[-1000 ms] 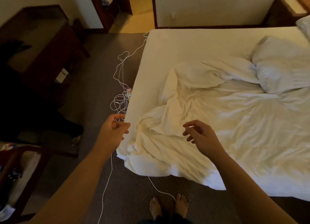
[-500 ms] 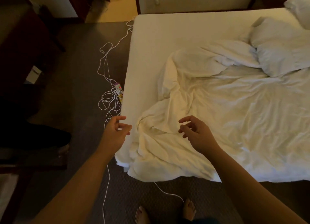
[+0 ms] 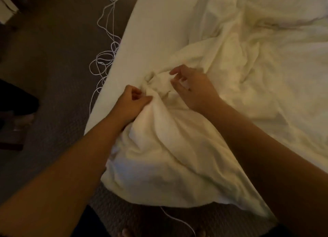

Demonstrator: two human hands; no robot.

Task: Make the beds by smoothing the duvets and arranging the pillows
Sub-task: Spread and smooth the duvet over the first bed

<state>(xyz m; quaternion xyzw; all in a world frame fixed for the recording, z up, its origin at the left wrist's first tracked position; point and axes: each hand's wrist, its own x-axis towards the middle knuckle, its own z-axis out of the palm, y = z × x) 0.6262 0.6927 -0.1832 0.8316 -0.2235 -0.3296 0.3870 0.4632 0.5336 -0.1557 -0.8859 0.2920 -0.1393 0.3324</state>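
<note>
Head: left hand (image 3: 131, 101) grips duvet (image 3: 177, 148)

A thin white cord (image 3: 106, 59) is lying in tangled loops on the dark brown textured carpet (image 3: 58, 73), trailing along the floor close beside the bed's edge. A further stretch of thin white cord (image 3: 177, 220) is curving across the carpet near the bottom of the view. A pale boxy object (image 3: 7, 11), too dim to identify, is sitting at the far upper left.
</note>
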